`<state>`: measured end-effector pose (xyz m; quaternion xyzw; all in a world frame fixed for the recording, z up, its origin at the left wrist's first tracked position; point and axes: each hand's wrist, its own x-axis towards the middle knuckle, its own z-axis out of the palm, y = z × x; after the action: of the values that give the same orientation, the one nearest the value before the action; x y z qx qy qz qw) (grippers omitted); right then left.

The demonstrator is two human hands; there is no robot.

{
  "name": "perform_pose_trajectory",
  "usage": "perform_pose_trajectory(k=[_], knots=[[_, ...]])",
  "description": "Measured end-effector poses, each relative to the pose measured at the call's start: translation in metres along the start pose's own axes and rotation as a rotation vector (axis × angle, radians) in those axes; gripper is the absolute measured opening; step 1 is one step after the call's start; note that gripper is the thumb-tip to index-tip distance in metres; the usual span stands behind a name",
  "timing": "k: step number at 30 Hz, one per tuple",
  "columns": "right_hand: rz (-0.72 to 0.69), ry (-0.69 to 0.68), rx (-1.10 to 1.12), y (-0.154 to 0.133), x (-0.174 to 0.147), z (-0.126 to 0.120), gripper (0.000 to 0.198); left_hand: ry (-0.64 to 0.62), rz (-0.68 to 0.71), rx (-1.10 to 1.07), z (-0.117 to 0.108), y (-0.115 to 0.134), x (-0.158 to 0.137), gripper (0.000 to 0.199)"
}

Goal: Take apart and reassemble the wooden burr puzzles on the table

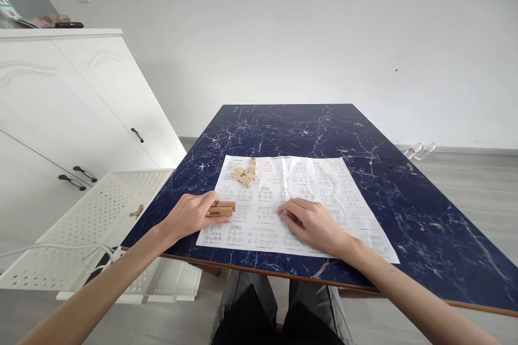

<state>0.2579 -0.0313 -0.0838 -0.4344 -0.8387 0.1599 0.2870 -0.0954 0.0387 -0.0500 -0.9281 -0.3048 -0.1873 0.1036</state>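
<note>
My left hand (pixel 197 213) is closed around brown notched wooden puzzle pieces (pixel 223 209), which lie side by side at the left part of a printed instruction sheet (pixel 324 194). Curled on the sheet's lower middle, my right hand (pixel 313 222) has its fingers bent inward; what they hold, if anything, is hidden. Beyond my left hand, a small cluster of pale wooden puzzle pieces (pixel 246 175) lies near the sheet's upper left corner. The sheet is creased and covered with small diagrams and print.
A dark blue marble-patterned table (pixel 279 124) carries the sheet. On the left stand a white cabinet (pixel 76 91) and a perforated white rack (pixel 117 197) with a brown wooden piece (pixel 136 211) and a white cable (pixel 65 247). Clear bottles (pixel 420 151) lie by the right wall.
</note>
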Motion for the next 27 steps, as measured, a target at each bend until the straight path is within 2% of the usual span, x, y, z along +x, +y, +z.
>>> perform_pose_trajectory(k=[4,8,11,13,15,21,27], knots=[[0.092,-0.048,0.158,-0.003,0.005,-0.011,0.019,-0.032,-0.153,-0.18,-0.001,0.011,0.017,0.054],[0.199,-0.065,0.439,-0.004,0.02,-0.031,0.025,-0.104,-0.362,-0.488,0.003,0.042,0.057,0.048],[0.191,-0.149,0.57,0.002,0.034,-0.043,0.039,-0.088,-0.464,-0.688,0.015,0.07,0.095,0.048],[0.209,-0.184,0.651,0.011,0.042,-0.048,0.039,-0.069,-0.499,-0.79,0.026,0.084,0.118,0.051],[0.242,-0.163,0.722,0.023,0.046,-0.052,0.036,-0.071,-0.517,-0.874,0.038,0.092,0.136,0.053],[0.31,-0.089,0.786,0.061,0.041,-0.057,0.028,-0.174,-0.471,-0.992,0.062,0.089,0.162,0.053],[0.404,-0.04,0.736,0.075,0.037,-0.058,0.03,-0.296,-0.531,-1.161,0.073,0.079,0.165,0.054]])
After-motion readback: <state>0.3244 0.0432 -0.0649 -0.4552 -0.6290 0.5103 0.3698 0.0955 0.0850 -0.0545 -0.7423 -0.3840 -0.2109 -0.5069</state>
